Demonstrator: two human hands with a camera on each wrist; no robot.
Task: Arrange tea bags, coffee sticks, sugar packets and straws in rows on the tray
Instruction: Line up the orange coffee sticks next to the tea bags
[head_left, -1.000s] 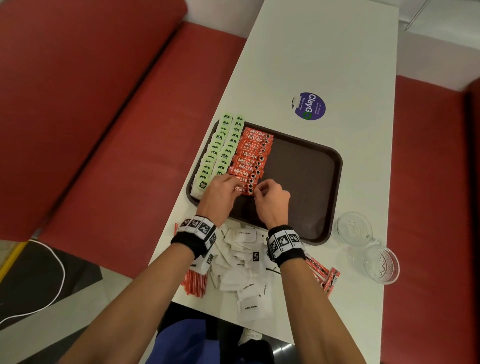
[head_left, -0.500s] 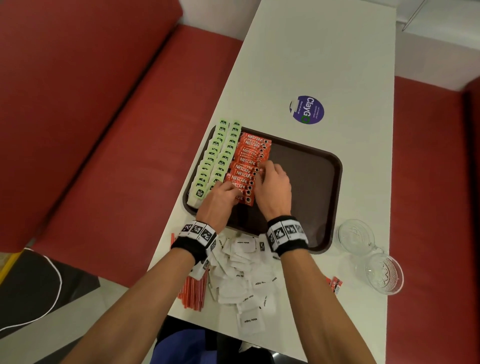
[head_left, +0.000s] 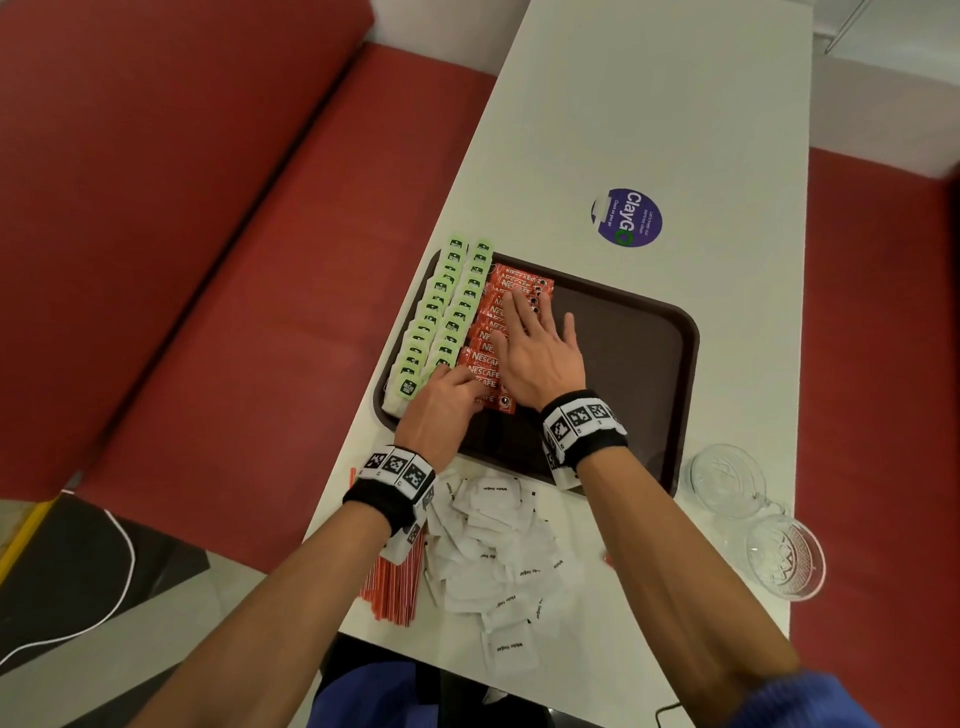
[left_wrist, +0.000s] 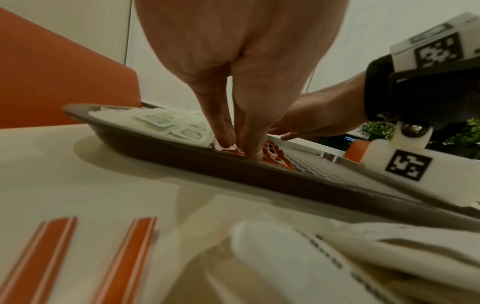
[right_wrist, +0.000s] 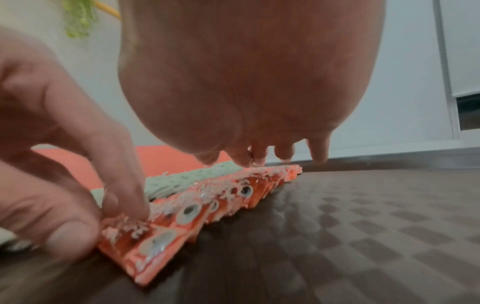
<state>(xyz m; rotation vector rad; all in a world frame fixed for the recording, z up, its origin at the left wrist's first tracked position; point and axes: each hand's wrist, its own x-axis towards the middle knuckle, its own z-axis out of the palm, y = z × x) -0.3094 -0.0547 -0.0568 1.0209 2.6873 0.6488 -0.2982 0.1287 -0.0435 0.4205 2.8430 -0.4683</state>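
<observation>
A brown tray (head_left: 631, 332) holds two rows of green tea bags (head_left: 441, 317) along its left side and one overlapping row of red coffee sticks (head_left: 480, 340) beside them. My right hand (head_left: 524, 332) lies flat on that red row with fingers spread, and its fingertips (right_wrist: 244, 161) touch the far sticks. My left hand (head_left: 452, 395) is at the row's near end. Its fingertips (left_wrist: 250, 153) press down on the nearest coffee sticks (right_wrist: 161, 232). White sugar packets (head_left: 498, 540) lie heaped on the table before the tray, and red straws (head_left: 395, 587) lie left of them.
Two clear glass dishes (head_left: 727, 483) (head_left: 784, 558) stand at the tray's near right corner. A purple round sticker (head_left: 626, 217) is on the white table (head_left: 649, 104) beyond the tray. Red bench seats (head_left: 208, 260) flank the table. The tray's right half is bare.
My right hand has uncurled and slid away from me along the coffee row, and now lies flat on it. My left hand has stayed at the row's near end.
</observation>
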